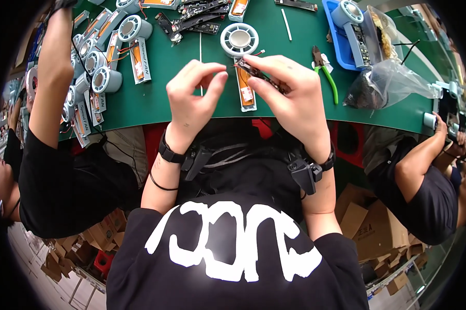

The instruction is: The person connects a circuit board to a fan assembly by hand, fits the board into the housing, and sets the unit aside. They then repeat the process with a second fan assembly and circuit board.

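Note:
My right hand (295, 88) pinches a narrow black circuit board (261, 75) between thumb and fingers, tilted above the table. Left of the board, my left hand (191, 98) has its fingers curled, the thumb and index tips close together but slightly apart, with nothing visible between them. Under the board lies a light blue handheld fan (239, 40), its round head pointing away from me. The fan's open handle (247, 95) shows an orange battery inside and points toward me. Short red wires are by the board's left end, where their connection is too small to make out.
Several fan bodies (107, 80) crowd the table's left side. Black circuit boards (199, 18) are piled at the back. Green-handled cutters (326, 77), a blue tray (341, 49) and a clear plastic bag (393, 85) lie to the right. Co-workers sit on both sides; one's arm (52, 77) reaches across the left.

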Action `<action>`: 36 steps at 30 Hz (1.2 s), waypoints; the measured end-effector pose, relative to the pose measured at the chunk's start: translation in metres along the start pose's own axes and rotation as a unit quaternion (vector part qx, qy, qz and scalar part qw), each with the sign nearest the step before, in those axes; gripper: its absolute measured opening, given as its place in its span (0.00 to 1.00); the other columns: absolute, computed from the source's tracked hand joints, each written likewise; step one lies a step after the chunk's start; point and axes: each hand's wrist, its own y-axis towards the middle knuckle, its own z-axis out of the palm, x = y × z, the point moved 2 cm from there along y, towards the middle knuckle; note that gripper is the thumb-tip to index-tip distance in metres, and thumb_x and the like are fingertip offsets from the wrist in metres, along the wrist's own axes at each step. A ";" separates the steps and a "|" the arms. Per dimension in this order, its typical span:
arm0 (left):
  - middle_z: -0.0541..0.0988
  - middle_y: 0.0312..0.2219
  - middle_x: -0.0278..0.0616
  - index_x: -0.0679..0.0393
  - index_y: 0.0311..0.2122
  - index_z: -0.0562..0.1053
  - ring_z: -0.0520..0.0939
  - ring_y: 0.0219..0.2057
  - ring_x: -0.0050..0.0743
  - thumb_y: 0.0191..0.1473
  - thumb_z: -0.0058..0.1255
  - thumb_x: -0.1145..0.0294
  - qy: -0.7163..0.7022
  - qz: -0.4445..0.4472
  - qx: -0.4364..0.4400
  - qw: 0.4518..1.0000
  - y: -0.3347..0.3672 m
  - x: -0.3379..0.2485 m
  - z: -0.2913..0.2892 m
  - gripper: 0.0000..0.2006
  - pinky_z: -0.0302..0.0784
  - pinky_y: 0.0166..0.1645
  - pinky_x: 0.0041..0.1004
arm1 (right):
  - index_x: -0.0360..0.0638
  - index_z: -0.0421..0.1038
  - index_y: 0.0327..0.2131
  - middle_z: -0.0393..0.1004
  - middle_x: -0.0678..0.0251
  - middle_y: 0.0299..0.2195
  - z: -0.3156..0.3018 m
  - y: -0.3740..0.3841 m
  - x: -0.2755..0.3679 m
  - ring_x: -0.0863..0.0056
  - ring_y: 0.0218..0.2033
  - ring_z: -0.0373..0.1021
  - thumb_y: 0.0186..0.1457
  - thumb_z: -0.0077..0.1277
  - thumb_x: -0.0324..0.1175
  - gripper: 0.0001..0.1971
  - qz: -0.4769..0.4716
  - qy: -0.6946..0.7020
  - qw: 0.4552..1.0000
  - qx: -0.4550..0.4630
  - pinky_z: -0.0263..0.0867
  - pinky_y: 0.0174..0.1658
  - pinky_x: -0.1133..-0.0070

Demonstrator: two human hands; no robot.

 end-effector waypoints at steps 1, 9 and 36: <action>0.78 0.25 0.35 0.60 0.39 0.81 0.77 0.22 0.24 0.50 0.66 0.74 0.027 0.008 0.011 1.000 -0.006 -0.003 0.003 0.09 0.72 0.26 0.27 | 0.37 0.79 0.50 0.79 0.67 0.38 -0.002 0.015 0.005 0.88 0.24 0.67 0.58 0.57 0.23 0.15 -0.046 -0.046 0.998 0.011 0.63 0.27 0.88; 0.76 0.22 0.36 0.57 0.38 0.79 0.79 0.21 0.32 0.52 0.61 0.69 0.226 0.138 -0.022 0.964 0.035 -0.022 0.029 0.08 0.74 0.24 0.31 | 0.37 0.80 0.45 0.78 0.68 0.37 -0.020 0.101 0.020 0.85 0.21 0.69 0.57 0.59 0.27 0.13 0.027 -0.088 0.987 0.129 0.64 0.25 0.84; 0.82 0.35 0.38 0.55 0.38 0.79 0.85 0.30 0.36 0.46 0.60 0.75 0.076 0.245 0.026 0.966 0.008 0.001 0.038 0.11 0.82 0.31 0.30 | 0.33 0.74 0.51 0.76 0.63 0.44 0.018 -0.025 -0.049 0.82 0.24 0.73 0.60 0.52 0.21 0.15 0.139 0.055 0.973 -0.175 0.67 0.22 0.84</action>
